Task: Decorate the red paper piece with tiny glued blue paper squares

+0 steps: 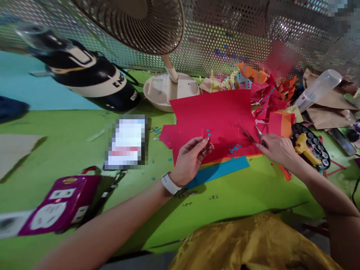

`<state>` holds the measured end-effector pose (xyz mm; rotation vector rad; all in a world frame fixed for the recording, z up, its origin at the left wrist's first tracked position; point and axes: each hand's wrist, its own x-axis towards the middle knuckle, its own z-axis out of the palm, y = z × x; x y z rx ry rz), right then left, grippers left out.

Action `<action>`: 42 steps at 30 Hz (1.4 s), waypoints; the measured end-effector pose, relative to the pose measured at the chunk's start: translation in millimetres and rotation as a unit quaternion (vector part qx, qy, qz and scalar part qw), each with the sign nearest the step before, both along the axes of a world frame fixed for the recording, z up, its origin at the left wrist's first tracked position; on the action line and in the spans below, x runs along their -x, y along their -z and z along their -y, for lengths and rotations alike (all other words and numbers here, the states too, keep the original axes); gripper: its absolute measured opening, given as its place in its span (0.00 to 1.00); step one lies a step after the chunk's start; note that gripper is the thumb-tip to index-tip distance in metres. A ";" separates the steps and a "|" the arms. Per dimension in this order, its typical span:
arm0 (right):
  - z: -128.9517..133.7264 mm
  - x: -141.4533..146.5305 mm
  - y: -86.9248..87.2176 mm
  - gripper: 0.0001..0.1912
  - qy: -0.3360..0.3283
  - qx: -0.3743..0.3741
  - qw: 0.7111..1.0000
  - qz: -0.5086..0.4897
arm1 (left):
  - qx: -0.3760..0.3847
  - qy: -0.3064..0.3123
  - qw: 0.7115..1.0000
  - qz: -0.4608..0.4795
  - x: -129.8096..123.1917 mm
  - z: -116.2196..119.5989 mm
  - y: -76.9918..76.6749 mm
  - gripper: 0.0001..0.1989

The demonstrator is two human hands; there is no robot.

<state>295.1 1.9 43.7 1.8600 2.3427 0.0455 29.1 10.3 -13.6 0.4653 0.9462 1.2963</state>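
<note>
My left hand [192,157], with a white watch on the wrist, is over the lower middle of a red paper sheet [213,108]. Its thumb and fingers are pinched together on something too small to make out, beside small blue bits [208,132]. My right hand [277,148] rests at the sheet's right edge, by scissors [259,131] and thin wire-like strands; its fingers are closed, but which of these they grip is unclear. Several blue pieces [234,149] lie on the red paper between my hands. A blue strip [222,170] lies along the sheet's near edge.
A fan [171,90] and a black-and-white bottle [98,78] stand behind. A phone [126,140] and purple case [62,198] lie left on the green table [236,202]. Paper scraps [267,90], a round black tray [323,152] and yellow tool [306,150] are right.
</note>
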 end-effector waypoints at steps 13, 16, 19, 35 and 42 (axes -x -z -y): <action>-15.9 10.2 16.3 0.14 0.011 0.050 0.999 -0.014 | 0.004 -0.001 1.000 0.001 -0.6 1.8 -1.1 0.15; -16.0 9.7 19.0 0.14 0.008 0.047 0.999 -0.023 | 0.002 0.001 1.000 0.000 0.0 1.2 -1.1 0.14; -16.2 10.1 19.9 0.14 0.006 0.050 0.998 -0.037 | -0.001 0.005 1.000 -0.010 0.6 0.6 -1.0 0.14; -20.6 -13.9 -21.3 0.16 0.038 -0.068 0.992 -0.100 | -0.012 0.007 1.000 -0.003 1.1 -0.3 2.0 0.13; -16.6 -29.7 -30.0 0.14 0.053 -0.021 0.995 -0.077 | -0.015 0.008 1.000 -0.001 0.5 0.2 1.7 0.12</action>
